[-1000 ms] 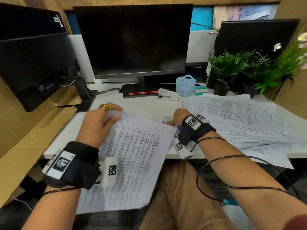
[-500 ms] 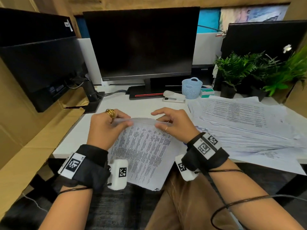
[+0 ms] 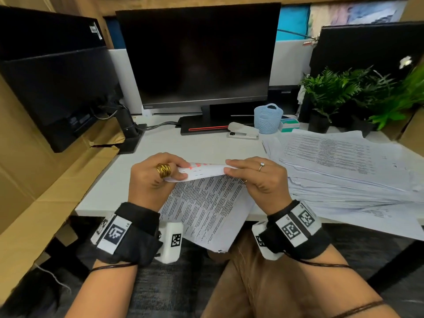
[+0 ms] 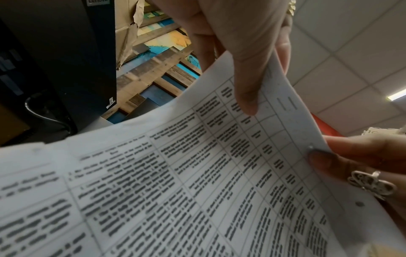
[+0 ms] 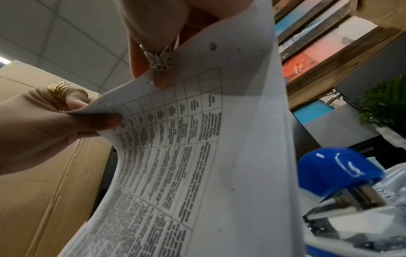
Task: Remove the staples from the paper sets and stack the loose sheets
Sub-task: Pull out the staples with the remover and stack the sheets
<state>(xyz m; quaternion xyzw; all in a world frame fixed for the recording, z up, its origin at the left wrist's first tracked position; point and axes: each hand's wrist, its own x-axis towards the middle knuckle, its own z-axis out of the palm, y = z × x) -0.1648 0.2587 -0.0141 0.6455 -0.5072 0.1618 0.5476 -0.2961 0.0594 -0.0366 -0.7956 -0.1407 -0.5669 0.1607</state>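
A printed paper set (image 3: 206,203) hangs over the near edge of the white desk (image 3: 160,148), its top edge lifted and curled back. My left hand (image 3: 158,175), with a gold ring, pinches the top left corner between thumb and fingers (image 4: 248,83). At the top right edge my right hand (image 3: 250,175) pinches the same set (image 5: 175,139) with its thumb on the printed side. A blue staple remover (image 5: 338,172) lies on the desk to the right of the set. A big loose pile of printed sheets (image 3: 339,166) covers the desk's right side.
A white stapler (image 3: 243,131), a pale blue basket (image 3: 268,118) and a small box stand in front of the dark monitor (image 3: 199,56). Potted plants (image 3: 332,95) stand at the back right. A second monitor (image 3: 55,88) on an arm and cardboard panels are on the left.
My right hand left the spot beside the paper pile and took hold of the set's top right edge. Both hands have lifted the top edge, and it now curls back.
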